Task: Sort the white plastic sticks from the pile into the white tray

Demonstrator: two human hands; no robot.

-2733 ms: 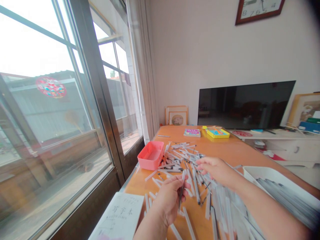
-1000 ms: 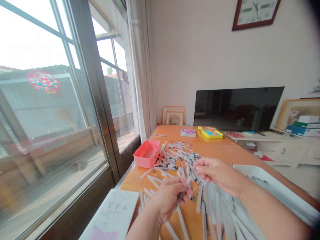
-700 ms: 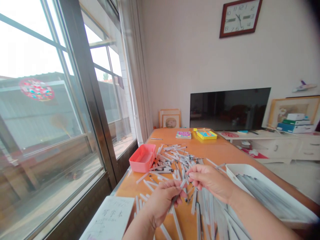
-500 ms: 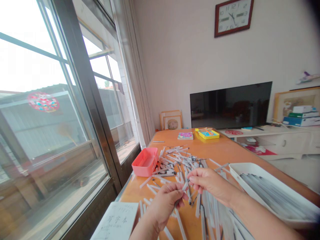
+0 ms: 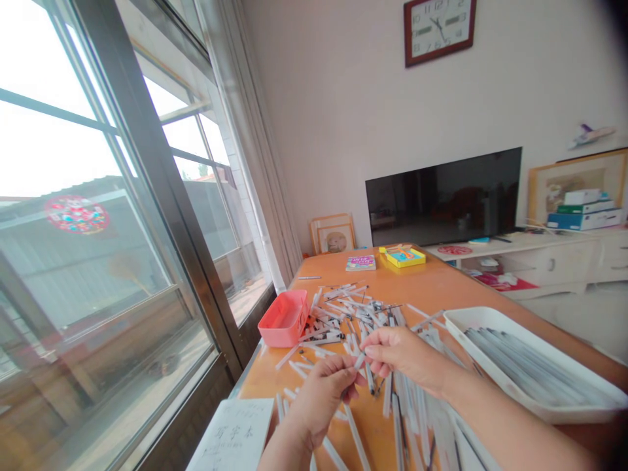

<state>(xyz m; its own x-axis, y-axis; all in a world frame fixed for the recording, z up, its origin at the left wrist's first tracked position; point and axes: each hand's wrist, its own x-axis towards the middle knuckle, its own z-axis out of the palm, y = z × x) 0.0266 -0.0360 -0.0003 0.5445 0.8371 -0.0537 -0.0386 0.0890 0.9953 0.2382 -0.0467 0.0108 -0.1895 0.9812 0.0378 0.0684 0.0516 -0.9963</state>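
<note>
My left hand (image 5: pixel 321 396) is curled around a thin white pen barrel (image 5: pixel 358 362) above the orange table (image 5: pixel 432 288). My right hand (image 5: pixel 400 353) pinches a dark pen refill (image 5: pixel 371 383) right beside that barrel's upper end, fingertips of both hands almost touching. Under and beyond the hands lies a loose heap of white pen parts (image 5: pixel 353 314). More barrels lie lined up toward me at the lower right.
A pink plastic box (image 5: pixel 284 318) stands at the table's left edge by the window. A white tray (image 5: pixel 530 373) of grey pens sits at the right. A paper notebook (image 5: pixel 235 435) lies at the near left corner. Small books (image 5: pixel 387 259) rest at the far end.
My right hand has come off the heap and drawn in to my left hand, now pinching a refill at the barrel. The view has swung slightly right and tilted.
</note>
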